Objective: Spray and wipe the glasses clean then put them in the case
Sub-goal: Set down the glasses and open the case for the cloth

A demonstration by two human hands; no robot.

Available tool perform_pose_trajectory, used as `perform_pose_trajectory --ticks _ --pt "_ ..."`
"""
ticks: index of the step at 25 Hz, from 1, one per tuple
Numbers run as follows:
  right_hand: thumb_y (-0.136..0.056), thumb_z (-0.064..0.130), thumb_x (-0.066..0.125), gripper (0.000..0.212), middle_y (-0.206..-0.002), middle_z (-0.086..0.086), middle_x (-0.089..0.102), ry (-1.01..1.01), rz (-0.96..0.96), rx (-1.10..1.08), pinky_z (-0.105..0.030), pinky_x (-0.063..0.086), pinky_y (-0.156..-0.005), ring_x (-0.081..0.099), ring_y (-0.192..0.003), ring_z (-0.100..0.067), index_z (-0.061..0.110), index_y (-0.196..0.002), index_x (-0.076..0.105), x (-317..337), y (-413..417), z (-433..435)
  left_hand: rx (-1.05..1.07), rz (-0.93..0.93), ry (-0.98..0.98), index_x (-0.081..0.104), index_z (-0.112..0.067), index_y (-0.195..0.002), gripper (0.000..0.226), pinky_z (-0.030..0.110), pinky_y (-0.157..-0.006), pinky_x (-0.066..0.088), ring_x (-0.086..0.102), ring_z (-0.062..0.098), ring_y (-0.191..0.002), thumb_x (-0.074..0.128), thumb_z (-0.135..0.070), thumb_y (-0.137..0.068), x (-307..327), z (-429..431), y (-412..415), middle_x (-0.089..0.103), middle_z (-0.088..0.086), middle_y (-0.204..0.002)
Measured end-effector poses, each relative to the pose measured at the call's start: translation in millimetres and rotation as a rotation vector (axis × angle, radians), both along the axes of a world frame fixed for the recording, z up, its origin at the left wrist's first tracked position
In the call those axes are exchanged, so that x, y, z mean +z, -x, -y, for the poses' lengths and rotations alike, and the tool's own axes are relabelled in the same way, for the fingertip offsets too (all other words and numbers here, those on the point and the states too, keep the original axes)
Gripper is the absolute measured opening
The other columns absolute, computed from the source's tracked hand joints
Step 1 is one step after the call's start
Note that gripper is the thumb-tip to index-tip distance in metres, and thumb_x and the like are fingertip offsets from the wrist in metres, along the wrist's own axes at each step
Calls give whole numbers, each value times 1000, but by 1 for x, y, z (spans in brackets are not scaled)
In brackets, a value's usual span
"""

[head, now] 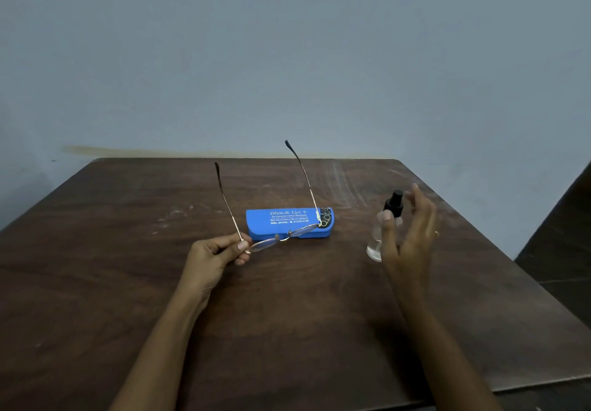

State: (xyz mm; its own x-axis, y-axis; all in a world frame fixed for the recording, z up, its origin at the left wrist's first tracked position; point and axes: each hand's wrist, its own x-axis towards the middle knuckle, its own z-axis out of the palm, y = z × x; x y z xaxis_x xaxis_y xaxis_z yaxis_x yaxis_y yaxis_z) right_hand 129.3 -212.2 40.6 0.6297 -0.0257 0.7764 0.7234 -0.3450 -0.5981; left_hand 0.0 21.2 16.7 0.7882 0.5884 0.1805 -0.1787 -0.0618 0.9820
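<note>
Dark wooden worktop carried a closed blue case lying flat near its middle, printed lid up. Left hand pinched the glasses at one hinge corner, holding them just in front of the case, temples unfolded and pointing up and away. Right hand was loose, fingers spread, cupped round the clear spray bottle standing upright right of the case; thumb in front of it, actual contact not discernible.
</note>
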Motion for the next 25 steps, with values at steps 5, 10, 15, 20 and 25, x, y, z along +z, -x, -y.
perform_pose_trajectory --ticks 5,10,15,20,25 --pt "-90 8 53 26 -108 -17 62 341 -253 303 -9 37 -72 54 -88 -14 0 -113 60 8 9 -33 20 -34 -93 68 -6 -88 18 8 -53 48 55 0 -46 58 6 -80 -1 2 -1 67 -9 -50" --pt "-87 8 58 22 -91 -2 65 173 -585 440 -5 41 -65 55 -72 -1 2 -108 64 -10 10 -41 49 -72 -163 70 -9 -88 17 9 -58 50 57 -2 -49 61 3 -80 -4 1 -1 67 -10 -53" --pt "-83 4 61 12 -83 1 64 45 -628 518 -9 43 -60 53 -68 -1 10 -91 67 -16 11 -34 96 -21 -260 71 -11 -87 19 9 -58 51 58 0 -52 63 4 -77 0 6 3 68 -2 -72" --pt "-84 -3 57 23 -70 1 65 -91 -683 671 -19 47 -60 56 -60 -6 19 -83 64 -24 10 -29 108 -31 -395 73 -6 -83 15 9 -59 49 58 0 -54 67 4 -73 -1 10 7 68 4 -73" --pt "-87 -8 47 26 -66 4 72 -241 -710 768 -13 51 -64 63 -65 -4 10 -85 66 -28 8 -27 182 -25 -536 74 -9 -83 15 18 -77 49 65 11 -79 70 0 -71 -5 11 9 71 4 -83"
